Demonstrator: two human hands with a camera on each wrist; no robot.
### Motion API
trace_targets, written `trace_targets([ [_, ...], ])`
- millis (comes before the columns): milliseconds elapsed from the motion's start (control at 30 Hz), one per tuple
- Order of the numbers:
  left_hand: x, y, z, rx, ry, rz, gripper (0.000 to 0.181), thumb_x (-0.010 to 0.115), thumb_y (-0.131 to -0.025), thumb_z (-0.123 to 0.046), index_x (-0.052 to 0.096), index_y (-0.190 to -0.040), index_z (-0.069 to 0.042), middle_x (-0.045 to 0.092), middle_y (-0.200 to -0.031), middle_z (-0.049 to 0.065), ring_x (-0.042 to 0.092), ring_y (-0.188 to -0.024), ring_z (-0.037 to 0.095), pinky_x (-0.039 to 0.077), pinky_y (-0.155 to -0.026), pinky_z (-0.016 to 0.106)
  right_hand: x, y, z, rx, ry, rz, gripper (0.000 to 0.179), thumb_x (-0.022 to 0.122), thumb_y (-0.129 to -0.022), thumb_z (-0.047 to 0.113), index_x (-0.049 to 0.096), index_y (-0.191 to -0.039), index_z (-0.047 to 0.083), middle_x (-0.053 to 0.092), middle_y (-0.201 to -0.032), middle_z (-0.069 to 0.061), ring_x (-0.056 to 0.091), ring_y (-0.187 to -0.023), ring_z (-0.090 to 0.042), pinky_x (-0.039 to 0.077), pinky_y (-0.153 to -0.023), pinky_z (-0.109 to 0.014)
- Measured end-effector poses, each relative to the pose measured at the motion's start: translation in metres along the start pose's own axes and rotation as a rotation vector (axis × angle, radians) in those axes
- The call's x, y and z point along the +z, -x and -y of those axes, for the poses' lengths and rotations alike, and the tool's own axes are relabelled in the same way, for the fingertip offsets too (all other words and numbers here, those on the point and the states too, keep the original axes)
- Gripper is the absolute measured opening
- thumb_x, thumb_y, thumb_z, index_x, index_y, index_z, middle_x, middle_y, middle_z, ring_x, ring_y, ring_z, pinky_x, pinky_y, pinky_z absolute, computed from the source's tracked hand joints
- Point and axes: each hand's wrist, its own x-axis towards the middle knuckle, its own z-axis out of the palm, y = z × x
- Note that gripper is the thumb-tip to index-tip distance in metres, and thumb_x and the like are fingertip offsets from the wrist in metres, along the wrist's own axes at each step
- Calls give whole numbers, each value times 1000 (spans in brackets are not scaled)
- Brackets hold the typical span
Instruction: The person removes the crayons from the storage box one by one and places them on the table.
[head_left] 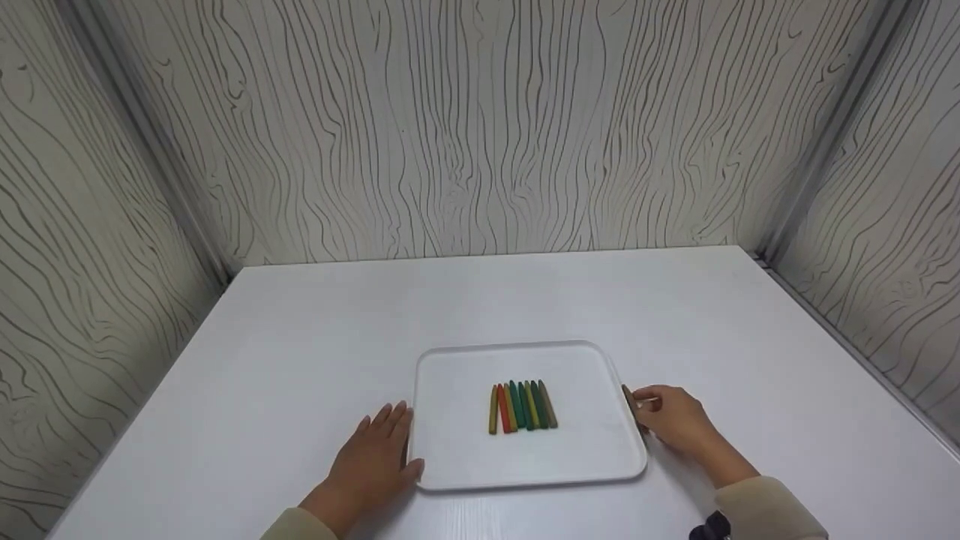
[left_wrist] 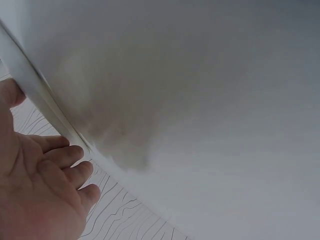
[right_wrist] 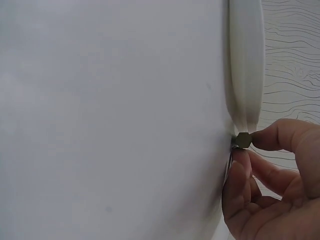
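A white tray [head_left: 456, 463] with rounded corners lies on the white table. On it, near the middle, several crayons [head_left: 523, 406] in yellow, red, green and brown lie side by side in a row. At the tray's left edge my left hand [head_left: 371, 457] rests with fingers extended, its thumb by the near left corner of the rim. Just off the right edge, my right hand [head_left: 677, 421] pinches a brown crayon [head_left: 632, 405] close beside the rim. In the right wrist view the six-sided end of that crayon [right_wrist: 243, 140] shows between thumb and finger.
White panels with dark wood-grain lines [head_left: 465, 135] stand behind the table [head_left: 315, 315] and on both sides. Grey metal posts [head_left: 150, 142] mark the back corners. A small dark object [head_left: 709, 526] hangs by the right sleeve [head_left: 769, 510].
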Motion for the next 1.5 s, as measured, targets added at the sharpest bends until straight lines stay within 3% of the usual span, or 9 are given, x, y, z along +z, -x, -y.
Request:
trace_targets([
  [200, 1, 0, 0, -3, 0, -6, 72, 58, -92, -40, 36, -141, 8, 34, -147, 22, 28, -136, 40, 21, -109, 56, -2, 0, 0, 6, -3, 17, 36, 60, -84, 9, 61, -116, -8, 64, -88, -4, 57, -80, -20, 47, -69, -35],
  [367, 2, 0, 1, -5, 3, -13, 72, 58, -91, -40, 36, -141, 8, 34, -147, 22, 28, -136, 40, 21, -109, 56, -8, 1, 2, -10, 3, 31, 38, 61, -87, 14, 60, -119, -7, 65, -95, -7, 59, -88, -24, 49, -75, -41],
  [600, 3, 0, 2, -2, 16, -14, 73, 57, -92, -40, 36, -141, 8, 34, -147, 23, 28, -136, 41, 22, -109, 56, -19, 4, 5, -85, 99, 1, 52, 61, -93, 31, 54, -128, -5, 60, -115, -26, 56, -107, -43, 47, -85, -53],
  [733, 2, -1, 3, -2, 14, -13, 74, 57, -91, -41, 36, -141, 8, 33, -148, 23, 28, -136, 41, 22, -109, 57, -24, 5, 4, -105, 171, -4, 70, 58, -91, 49, 47, -135, -4, 49, -129, -32, 46, -118, -50, 40, -90, -63],
  [967, 4, -1, 4, -3, 11, -17, 73, 58, -91, -41, 36, -141, 9, 34, -147, 23, 28, -136, 41, 22, -109, 56, -28, 5, 4, -101, 272, -36, 94, 51, -81, 73, 41, -142, 2, 41, -138, -31, 39, -121, -54, 32, -81, -72],
  [1267, 5, -1, 4, 3, -4, -35, 72, 58, -91, -40, 37, -141, 8, 35, -146, 23, 30, -135, 41, 24, -108, 57, -29, 4, 9, -99, 341, -58, 104, 48, -77, 79, 28, -149, 7, 23, -146, -33, 22, -129, -56, 7, -90, -81],
  [1500, 4, -2, 2, -7, 0, -26, 72, 58, -90, -39, 38, -140, 9, 36, -146, 23, 30, -135, 41, 24, -108, 57, -27, 2, 15, -127, 363, -93, 105, 49, -76, 79, 27, -150, 8, 21, -147, -33, 19, -131, -55, 6, -91, -81],
])
